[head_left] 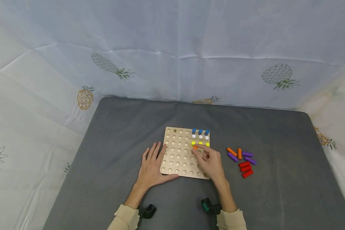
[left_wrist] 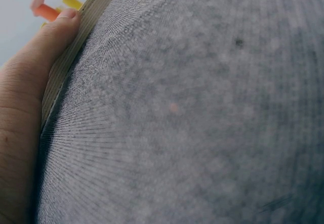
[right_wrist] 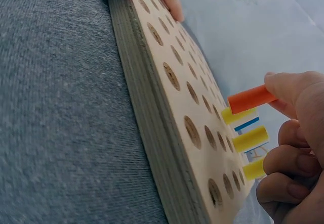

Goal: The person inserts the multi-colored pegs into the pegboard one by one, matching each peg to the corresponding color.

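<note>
An orange peg (right_wrist: 249, 99) is pinched between the thumb and index finger of my right hand (head_left: 210, 161), just above the wooden pegboard (head_left: 172, 156). In the right wrist view its lower end looks apart from the board's face. My left hand (head_left: 152, 167) rests along the board's left edge, fingers straight and spread, thumb at the near edge. Upright in the board's right columns stand blue pegs (head_left: 200, 131) at the back, then white pegs (head_left: 200, 137), then yellow pegs (right_wrist: 250, 139). Several rows of round holes show no pegs.
To the right of the board lie loose orange pegs (head_left: 239, 153), purple pegs (head_left: 250, 160) and red pegs (head_left: 245, 168). A grey cloth (head_left: 118, 127) covers the table. Behind it hangs a pale curtain (head_left: 161, 76) with pineapple prints.
</note>
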`<act>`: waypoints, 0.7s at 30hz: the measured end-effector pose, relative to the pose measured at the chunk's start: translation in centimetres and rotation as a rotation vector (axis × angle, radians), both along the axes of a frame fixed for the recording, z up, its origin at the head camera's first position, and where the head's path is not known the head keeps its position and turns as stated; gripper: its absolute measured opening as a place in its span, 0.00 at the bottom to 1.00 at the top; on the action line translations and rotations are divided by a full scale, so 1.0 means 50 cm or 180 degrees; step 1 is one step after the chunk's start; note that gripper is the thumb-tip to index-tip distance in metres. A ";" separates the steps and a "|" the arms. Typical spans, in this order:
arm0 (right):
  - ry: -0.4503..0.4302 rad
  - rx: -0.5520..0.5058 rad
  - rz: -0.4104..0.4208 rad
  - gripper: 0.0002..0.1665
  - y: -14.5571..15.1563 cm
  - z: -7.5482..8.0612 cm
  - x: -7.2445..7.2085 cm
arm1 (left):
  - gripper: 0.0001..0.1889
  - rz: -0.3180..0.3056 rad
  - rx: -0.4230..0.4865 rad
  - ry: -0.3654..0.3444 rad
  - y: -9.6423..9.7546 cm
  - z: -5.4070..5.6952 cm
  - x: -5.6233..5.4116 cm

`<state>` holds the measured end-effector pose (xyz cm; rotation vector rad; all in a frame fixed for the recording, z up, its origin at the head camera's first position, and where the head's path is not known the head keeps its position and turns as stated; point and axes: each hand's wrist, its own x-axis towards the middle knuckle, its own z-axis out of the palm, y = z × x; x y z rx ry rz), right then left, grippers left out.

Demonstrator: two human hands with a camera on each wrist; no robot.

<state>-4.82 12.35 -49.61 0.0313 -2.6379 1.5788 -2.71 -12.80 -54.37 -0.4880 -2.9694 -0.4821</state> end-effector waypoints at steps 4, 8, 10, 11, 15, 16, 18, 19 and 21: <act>-0.0065 -0.0020 0.0031 0.16 -0.005 -0.004 0.000 | 0.68 0.0003 -0.0002 0.0002 0.000 0.000 0.001; -0.0110 -0.0024 0.0057 0.16 -0.007 -0.008 -0.001 | 0.68 0.0001 0.0008 0.0007 0.000 0.001 0.000; -0.0129 -0.0017 0.0059 0.16 -0.008 -0.010 -0.001 | 0.68 0.0002 0.0006 0.0003 0.000 0.002 0.000; -0.0134 -0.0017 0.0056 0.16 -0.008 -0.011 -0.002 | 0.68 0.0001 0.0008 0.0003 0.000 0.002 0.000; -0.0171 -0.0019 0.0028 0.16 -0.009 -0.012 -0.003 | 0.68 0.0004 0.0011 -0.0005 0.000 0.001 0.000; -0.0181 -0.0026 0.0023 0.16 -0.009 -0.013 -0.003 | 0.68 0.0006 0.0012 -0.0006 0.000 0.001 -0.001; -0.0191 -0.0032 0.0019 0.16 -0.009 -0.013 -0.003 | 0.68 0.0008 0.0013 -0.0007 0.000 0.000 -0.001; -0.0189 -0.0042 0.0020 0.16 -0.009 -0.012 -0.003 | 0.68 0.0008 0.0010 -0.0007 0.000 0.000 -0.001; -0.0196 -0.0051 0.0029 0.16 -0.009 -0.012 -0.003 | 0.68 0.0011 0.0004 -0.0009 0.000 0.000 -0.001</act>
